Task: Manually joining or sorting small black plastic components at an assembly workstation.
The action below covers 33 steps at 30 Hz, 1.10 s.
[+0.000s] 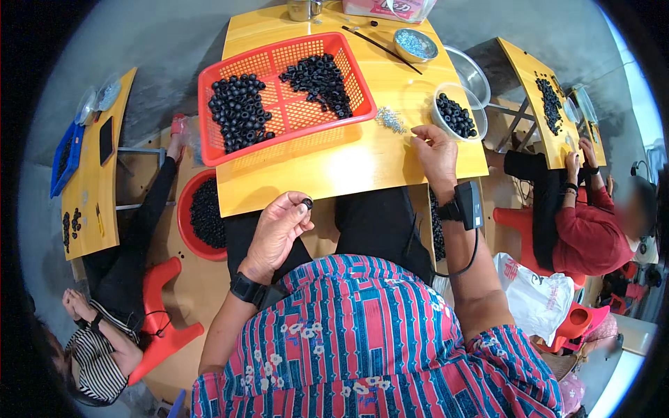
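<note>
My left hand [280, 226] is in front of the yellow table's near edge. It pinches a small round black part [307, 203] between thumb and fingertips. My right hand [437, 157] is over the table with its fingers curled together. Whatever its fingertips hold, if anything, is too small to make out. Just beyond those fingertips lies a loose heap of small shiny metal pieces [390, 120]. Beside the hand, a clear plastic bowl [481, 124] holds black parts [453, 113]. The red basket [286, 132] contains two groups of black parts, rounded ones on the left and smaller ones on the right.
At the back are a metal bowl of small shiny pieces [416, 45], a thin dark stick [383, 50] and a metal container [304, 8]. A red tub of black parts [205, 214] stands on the floor at left. Other people sit at tables on both sides.
</note>
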Available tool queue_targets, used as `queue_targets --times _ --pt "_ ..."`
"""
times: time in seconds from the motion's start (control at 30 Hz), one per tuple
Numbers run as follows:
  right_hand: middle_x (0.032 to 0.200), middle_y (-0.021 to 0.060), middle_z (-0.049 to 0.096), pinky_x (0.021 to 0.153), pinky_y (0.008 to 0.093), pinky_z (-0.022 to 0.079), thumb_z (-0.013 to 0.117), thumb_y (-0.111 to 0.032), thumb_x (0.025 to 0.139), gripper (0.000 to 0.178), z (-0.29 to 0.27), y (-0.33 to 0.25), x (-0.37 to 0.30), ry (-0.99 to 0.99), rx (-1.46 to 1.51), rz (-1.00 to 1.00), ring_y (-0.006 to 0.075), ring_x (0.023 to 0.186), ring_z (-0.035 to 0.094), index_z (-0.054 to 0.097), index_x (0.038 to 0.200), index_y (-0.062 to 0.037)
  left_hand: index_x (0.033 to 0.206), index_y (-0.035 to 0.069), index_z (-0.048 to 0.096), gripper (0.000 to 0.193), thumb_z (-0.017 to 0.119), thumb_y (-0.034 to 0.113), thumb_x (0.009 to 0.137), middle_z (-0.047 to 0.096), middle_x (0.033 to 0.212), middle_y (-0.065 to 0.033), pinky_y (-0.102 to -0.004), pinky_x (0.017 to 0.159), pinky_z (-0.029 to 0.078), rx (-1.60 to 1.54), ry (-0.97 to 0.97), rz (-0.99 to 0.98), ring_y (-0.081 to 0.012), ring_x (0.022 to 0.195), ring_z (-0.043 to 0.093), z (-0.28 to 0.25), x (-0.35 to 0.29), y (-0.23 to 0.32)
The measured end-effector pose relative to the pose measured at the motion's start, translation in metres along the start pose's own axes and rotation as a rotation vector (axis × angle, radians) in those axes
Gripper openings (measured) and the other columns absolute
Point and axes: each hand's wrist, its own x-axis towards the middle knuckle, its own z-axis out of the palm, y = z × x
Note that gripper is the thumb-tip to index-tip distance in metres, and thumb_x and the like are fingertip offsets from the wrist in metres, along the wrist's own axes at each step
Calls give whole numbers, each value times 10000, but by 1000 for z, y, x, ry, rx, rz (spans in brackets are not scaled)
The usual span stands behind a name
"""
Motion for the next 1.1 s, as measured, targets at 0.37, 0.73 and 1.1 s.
queue_targets --times 0.37,0.73,1.1 --pt "819 145 659 690 357 503 649 -128 772 123 7 0 15 -7 -277 -164 305 743 635 694 839 -35 1030 54 551 146 571 145 917 541 879 6 -252 738 484 6 16 -15 -83 767 516 0 2 -2" --pt "751 138 655 610 301 492 666 -112 766 156 8 9 17 -1 -224 -170 217 650 633 688 875 -4 1044 49 564 160 580 133 909 530 841 11 -262 755 468 19 64 -43 -82 754 511 2 -1 -3" --pt "801 156 668 671 363 504 654 -208 787 191 7 -11 29 -63 -284 -76 295 742 647 697 892 -54 1052 49 554 156 568 121 915 559 902 3 -263 748 491 4 30 -38 -84 763 525 2 1 -5"
